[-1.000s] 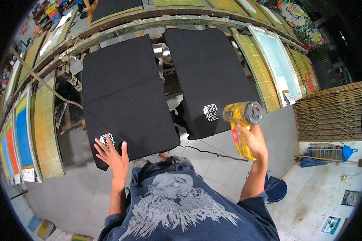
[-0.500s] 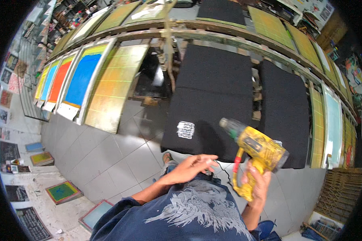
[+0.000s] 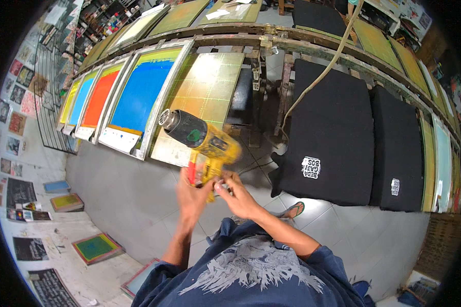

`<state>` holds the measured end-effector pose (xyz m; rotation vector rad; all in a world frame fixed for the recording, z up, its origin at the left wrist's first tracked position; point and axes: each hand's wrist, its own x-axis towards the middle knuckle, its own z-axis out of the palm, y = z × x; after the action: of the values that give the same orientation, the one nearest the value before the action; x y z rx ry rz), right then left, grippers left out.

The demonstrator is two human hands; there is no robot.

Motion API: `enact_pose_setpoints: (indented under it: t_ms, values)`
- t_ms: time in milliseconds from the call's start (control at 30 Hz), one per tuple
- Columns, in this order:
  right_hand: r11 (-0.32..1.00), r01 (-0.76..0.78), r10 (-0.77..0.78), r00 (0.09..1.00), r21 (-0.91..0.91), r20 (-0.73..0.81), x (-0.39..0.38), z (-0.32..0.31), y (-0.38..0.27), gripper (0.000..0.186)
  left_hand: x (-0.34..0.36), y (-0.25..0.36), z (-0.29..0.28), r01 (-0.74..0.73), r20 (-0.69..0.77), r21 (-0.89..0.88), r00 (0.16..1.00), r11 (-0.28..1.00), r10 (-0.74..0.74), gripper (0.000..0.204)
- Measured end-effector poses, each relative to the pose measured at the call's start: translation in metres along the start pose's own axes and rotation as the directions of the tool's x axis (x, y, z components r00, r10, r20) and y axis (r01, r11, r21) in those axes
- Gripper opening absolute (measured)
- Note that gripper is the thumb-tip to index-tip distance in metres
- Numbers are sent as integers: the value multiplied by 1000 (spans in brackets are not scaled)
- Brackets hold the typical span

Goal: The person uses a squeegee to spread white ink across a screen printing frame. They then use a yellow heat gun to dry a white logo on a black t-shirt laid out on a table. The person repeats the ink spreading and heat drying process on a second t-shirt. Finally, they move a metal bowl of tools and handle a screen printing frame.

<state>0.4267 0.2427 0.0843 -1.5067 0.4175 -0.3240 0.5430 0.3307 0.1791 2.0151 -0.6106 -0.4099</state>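
A yellow and black heat gun (image 3: 217, 146) is held up in front of me, its metal nozzle pointing to the upper left. My left hand (image 3: 190, 192) wraps the lower front of its grip, next to the red part. From the other side, my right hand (image 3: 236, 195) closes its thumb and fingers at the back of the grip; its fingertips are partly hidden there. To the right lie two black shirts (image 3: 330, 128) (image 3: 398, 148) spread on boards, each bearing a small white print near its front edge.
Left of the shirts, framed screens with blue (image 3: 143, 92) and red (image 3: 101, 100) ink stand beside a yellowish board (image 3: 202, 84). A tan cord (image 3: 322, 77) hangs down by the nearer shirt. Small framed screens (image 3: 96, 247) rest along the left wall.
The heat gun has swung from over the shirts to the left, in front of the yellowish board. My left hand, empty before, now grips it alongside my right.
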Motion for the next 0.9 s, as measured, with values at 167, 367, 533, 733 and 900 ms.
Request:
enact_pose_setpoints:
  t_ms: [167, 367, 533, 733, 900]
  values:
    - [997, -60, 62, 997, -59, 36, -5, 18, -11, 64, 94, -75, -61, -252, -141, 335, 939, 908, 313, 36]
    - [979, -193, 176, 964, -70, -198, -34, -25, 19, 59, 182, -124, -62, -175, -176, 412, 948, 894, 267, 36]
    - [955, -291, 288, 868, 56, -403, -76, -52, 38, 57, 223, -170, -54, -260, -154, 488, 914, 833, 376, 46]
    - [958, -266, 284, 824, 107, -491, -142, -58, 67, 62, 236, -190, -65, -360, -46, 410, 910, 838, 413, 80]
    - [870, -416, 491, 779, 265, -390, -206, -84, 47, 69, 183, -145, -35, -241, -387, 506, 794, 828, 468, 83]
